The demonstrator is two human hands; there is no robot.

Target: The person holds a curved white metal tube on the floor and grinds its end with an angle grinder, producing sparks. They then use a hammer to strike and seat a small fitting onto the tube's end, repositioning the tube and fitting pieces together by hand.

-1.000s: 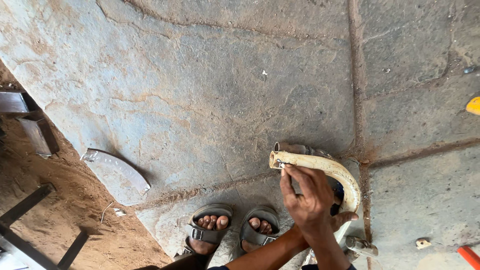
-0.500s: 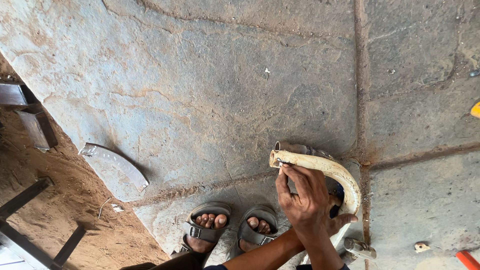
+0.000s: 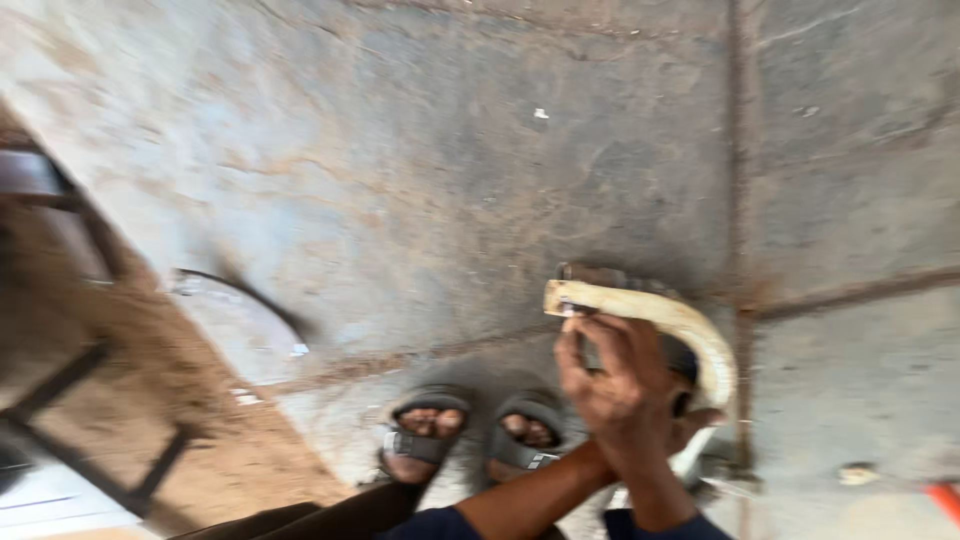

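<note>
1. One curved, cream-coloured pipe piece is clasped by both hands, left hand and right hand, each grip closed on it, near right.
2. Grey, rust-streaked concrete floor lies beneath; sandy ground is seen left.

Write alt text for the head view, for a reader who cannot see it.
A hand grips a curved, cream-coloured metal piece over a worn grey metal sheet floor, its fingers wrapped around it. Two sandalled feet stand below; a curved metal offcut lies to the left. The picture is blurred.
</note>
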